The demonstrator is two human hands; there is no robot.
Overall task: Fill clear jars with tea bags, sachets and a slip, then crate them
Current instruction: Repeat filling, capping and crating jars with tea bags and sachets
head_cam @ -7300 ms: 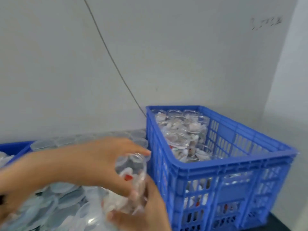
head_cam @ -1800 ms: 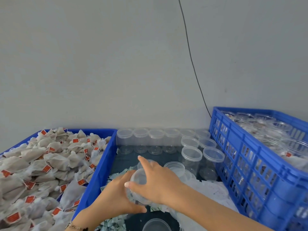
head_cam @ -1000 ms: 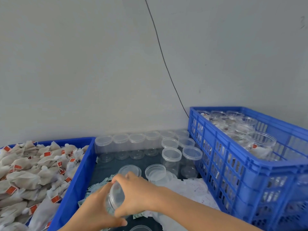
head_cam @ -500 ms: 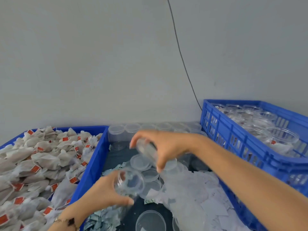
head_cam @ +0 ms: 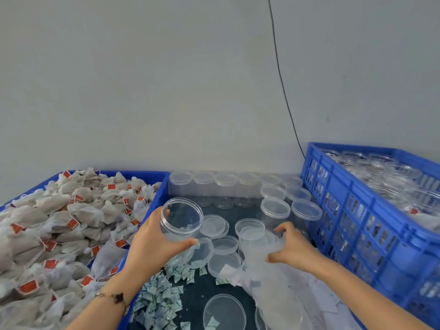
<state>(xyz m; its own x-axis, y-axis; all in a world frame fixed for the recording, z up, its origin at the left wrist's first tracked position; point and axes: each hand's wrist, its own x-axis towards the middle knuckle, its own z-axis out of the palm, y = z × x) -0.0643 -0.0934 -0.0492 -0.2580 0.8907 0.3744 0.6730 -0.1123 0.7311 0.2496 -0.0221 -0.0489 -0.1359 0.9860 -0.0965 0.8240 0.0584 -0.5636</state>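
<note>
My left hand [head_cam: 152, 246] grips an open, empty clear jar [head_cam: 181, 219], tilted with its mouth toward me, above the dark table. My right hand [head_cam: 294, 248] rests with bent fingers on a crumpled clear plastic bag [head_cam: 269, 282] that lies over white paper slips [head_cam: 320, 297]. It holds no lid. Tea bags with red tags [head_cam: 71, 222] fill the blue crate on the left. Small blue-white sachets [head_cam: 162, 296] lie in a heap under my left wrist. The blue crate [head_cam: 352, 210] on the right holds filled jars [head_cam: 381, 172].
Several loose lids [head_cam: 214, 226] lie on the table between my hands. Lidded empty jars [head_cam: 202, 184] stand in rows along the wall and beside the right crate. A thin black cable [head_cam: 281, 79] runs down the grey wall.
My hands twisted the lid off the jar. My right hand lifted the lid away, put it down, and dropped onto the plastic bag. My left hand raised the open jar.
</note>
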